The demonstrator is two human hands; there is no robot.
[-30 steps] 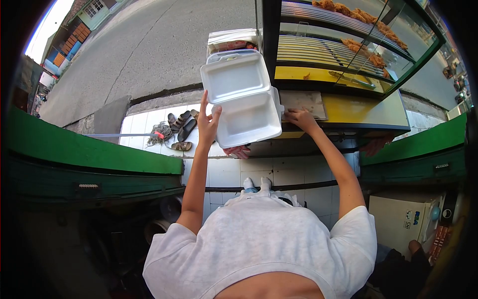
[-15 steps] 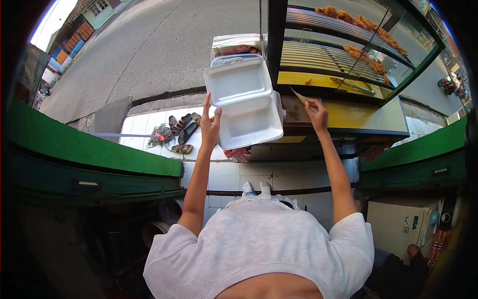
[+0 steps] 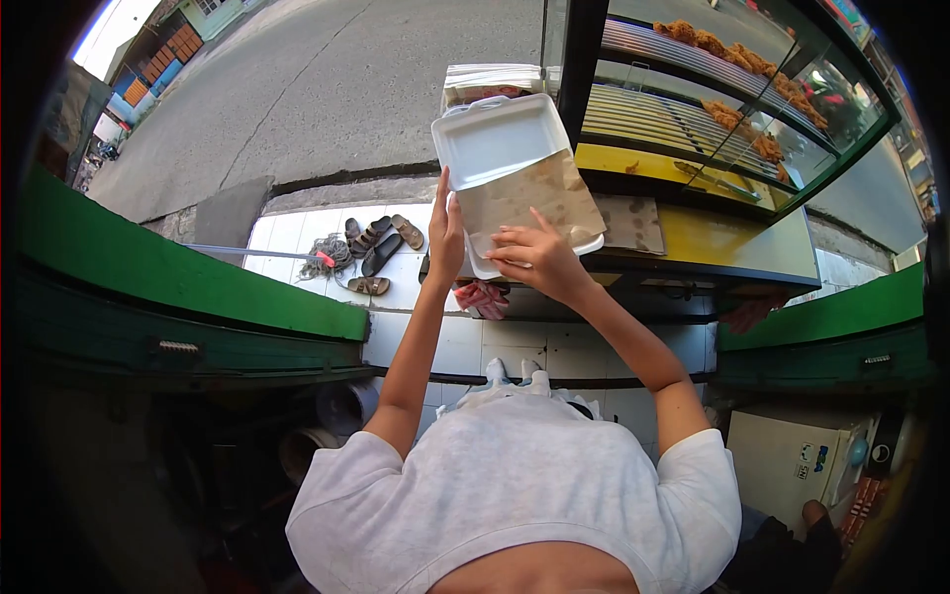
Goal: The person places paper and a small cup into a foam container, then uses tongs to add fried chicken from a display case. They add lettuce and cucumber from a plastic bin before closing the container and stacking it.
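Observation:
An opened white foam takeaway box [image 3: 500,144] lies at the left end of the counter, its lid tilted back away from me. Along its left edge my left hand [image 3: 447,236] grips the side, fingers pointing up and thumb near the rim. A sheet of brown paper [image 3: 544,193] with dark spots covers most of the box's lower half and overlaps the lid's edge. My right hand [image 3: 542,259] rests on the paper's near part, fingers spread and lying flat. More spotted brown paper [image 3: 633,225] lies on the counter to the right of the box.
A glass case [image 3: 712,109] with fried pieces [image 3: 742,59] on racks and tongs [image 3: 717,180] stands on the yellow counter [image 3: 717,230]. Behind the box is a white stack [image 3: 495,77]. Sandals [image 3: 381,247] and a mop head [image 3: 329,257] are on the tiles; green walls flank me.
The brown paper that my right hand held edge-on over the counter now lies spread across the box. My right hand has moved left onto it; my left hand stays at the box's side.

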